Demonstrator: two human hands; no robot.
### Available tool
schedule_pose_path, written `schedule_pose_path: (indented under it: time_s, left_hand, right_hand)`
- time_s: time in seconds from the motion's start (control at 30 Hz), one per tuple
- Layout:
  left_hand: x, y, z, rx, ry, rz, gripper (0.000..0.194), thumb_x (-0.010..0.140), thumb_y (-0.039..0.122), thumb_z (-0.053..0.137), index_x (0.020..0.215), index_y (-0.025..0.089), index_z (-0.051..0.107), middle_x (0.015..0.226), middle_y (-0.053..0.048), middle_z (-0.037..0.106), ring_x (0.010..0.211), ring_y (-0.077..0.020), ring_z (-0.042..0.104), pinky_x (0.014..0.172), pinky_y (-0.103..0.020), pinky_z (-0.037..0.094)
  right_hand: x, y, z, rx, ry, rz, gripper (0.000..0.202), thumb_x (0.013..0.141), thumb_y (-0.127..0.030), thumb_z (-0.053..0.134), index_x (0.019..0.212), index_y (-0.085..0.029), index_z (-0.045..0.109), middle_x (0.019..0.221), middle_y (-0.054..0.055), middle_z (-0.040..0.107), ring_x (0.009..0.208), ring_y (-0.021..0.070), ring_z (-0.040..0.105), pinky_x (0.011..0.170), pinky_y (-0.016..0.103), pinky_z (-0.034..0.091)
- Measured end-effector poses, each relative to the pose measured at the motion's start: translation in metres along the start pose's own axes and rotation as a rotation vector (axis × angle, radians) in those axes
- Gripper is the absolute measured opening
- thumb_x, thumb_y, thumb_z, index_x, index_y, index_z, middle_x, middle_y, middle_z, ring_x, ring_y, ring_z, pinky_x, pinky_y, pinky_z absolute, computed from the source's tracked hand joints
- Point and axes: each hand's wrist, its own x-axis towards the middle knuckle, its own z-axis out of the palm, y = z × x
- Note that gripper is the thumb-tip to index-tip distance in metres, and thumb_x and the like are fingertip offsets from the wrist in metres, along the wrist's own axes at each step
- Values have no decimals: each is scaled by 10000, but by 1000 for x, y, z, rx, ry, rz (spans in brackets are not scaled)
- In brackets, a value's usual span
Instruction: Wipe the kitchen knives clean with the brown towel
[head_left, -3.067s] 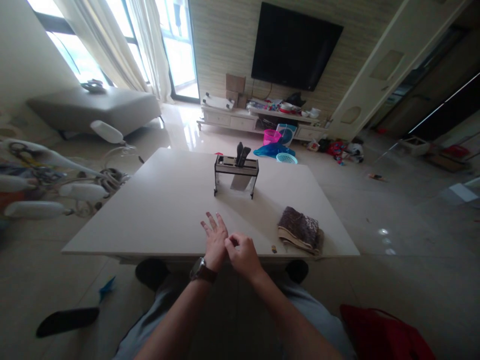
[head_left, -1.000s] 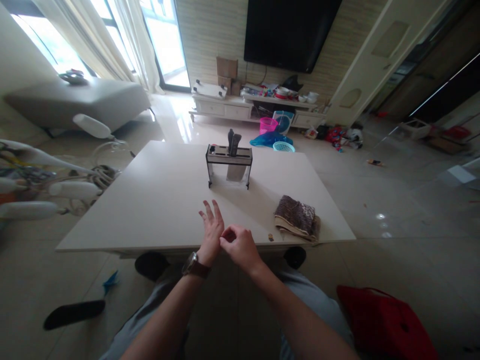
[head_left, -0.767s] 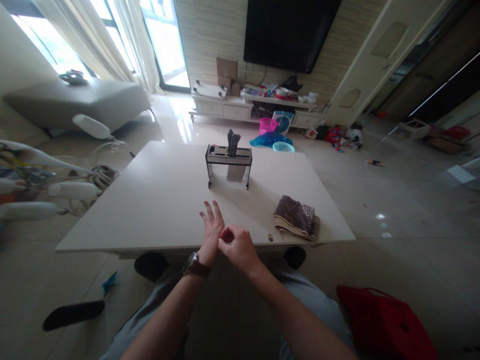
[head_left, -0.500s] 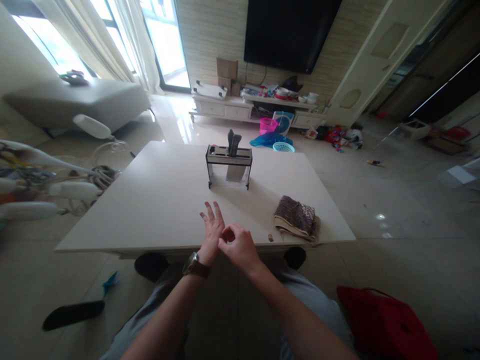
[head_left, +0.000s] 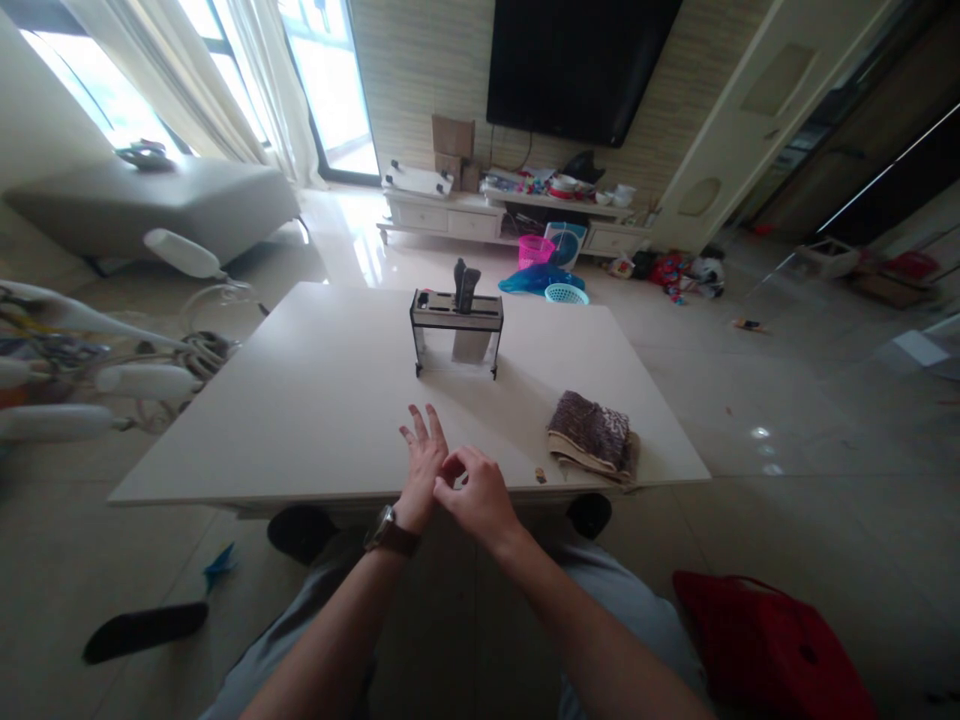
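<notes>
Over the front edge of the white table, my left hand is held out with its fingers spread and nothing in it. A watch with a brown strap is on that wrist. The curled fingers of my right hand pinch against the left hand's edge, near the base of the little-finger side or thumb side; anything between them is too small to make out. Beyond the hands stands a knife rack holding black-handled knives. To the right lie a folded brown towel and a tiny brownish object.
The white table spans the space before my knees. A red bag rests on the floor at right. White lamp-like pieces with cables crowd the left. Behind the table are a pink basket, a light-blue basket and a low cabinet.
Both hands keep nearly the same pose, with the right fingers still pinched against the left hand. The view has shifted very slightly; the objects on the table have not moved.
</notes>
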Motion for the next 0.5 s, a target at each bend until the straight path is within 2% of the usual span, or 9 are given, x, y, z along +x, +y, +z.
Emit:
schedule_pose_path:
  time_s: [0.2, 0.4, 0.5]
  left_hand:
    - [1, -1, 3, -34, 4, -33, 943, 892, 105, 485, 1634, 61, -95, 1642, -404, -22, 1532, -484, -64, 1162, -757, 185]
    - [-1, 3, -3, -14, -30, -11, 928, 891, 85, 460, 1630, 48, -101, 1649, -390, -35, 1531, -450, -107, 1197, -714, 154]
    - [-1, 3, -4, -10, -18, 7, 919, 909, 93, 446, 1622, 45, -132, 1646, -396, -25, 1530, -442, -110, 1209, -700, 153]
  right_hand:
    - [-1, -1, -3, 18, -36, 48, 41, 754, -180, 688, 753, -208, 658, 754, 3, 706, 693, 140, 619, 700, 254, 477]
    - [-1, -3, -3, 20, -65, 61, 41, 766, -174, 675, 756, -212, 663, 713, -11, 688, 655, 135, 607, 700, 260, 468]
    - [-2, -4, -2, 1, -27, 6, 65, 759, -144, 667, 755, -206, 650, 782, 3, 674, 742, 146, 614, 761, 271, 483]
